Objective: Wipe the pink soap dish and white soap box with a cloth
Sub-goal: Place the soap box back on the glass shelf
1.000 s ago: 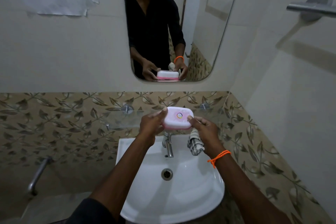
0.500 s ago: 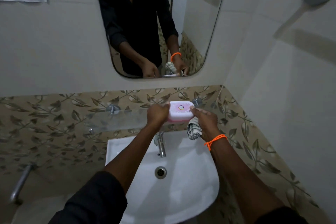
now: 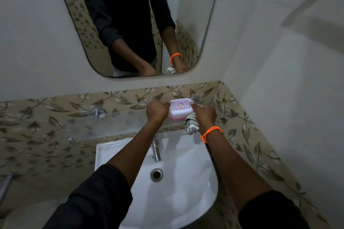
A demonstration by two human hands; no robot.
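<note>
A closed soap box (image 3: 180,109) with a white patterned lid and a pink base sits at the right end of the glass shelf (image 3: 115,122) above the sink. My left hand (image 3: 157,111) grips its left end. At the box's right end is my right hand (image 3: 203,114), with a forefinger against the lid and a rolled checked cloth (image 3: 190,125) held under the palm. The cloth hangs down in front of the shelf edge. I cannot tell whether the box rests fully on the glass.
A white sink (image 3: 167,182) with a chrome tap (image 3: 156,149) lies directly below the shelf. A mirror (image 3: 130,24) hangs on the wall above. Leaf-patterned tiles run behind, and the side wall is close on the right.
Both hands have carried the soap box forward and down from mid-air over the tap to the right end of the glass shelf. The view has tilted downward.
</note>
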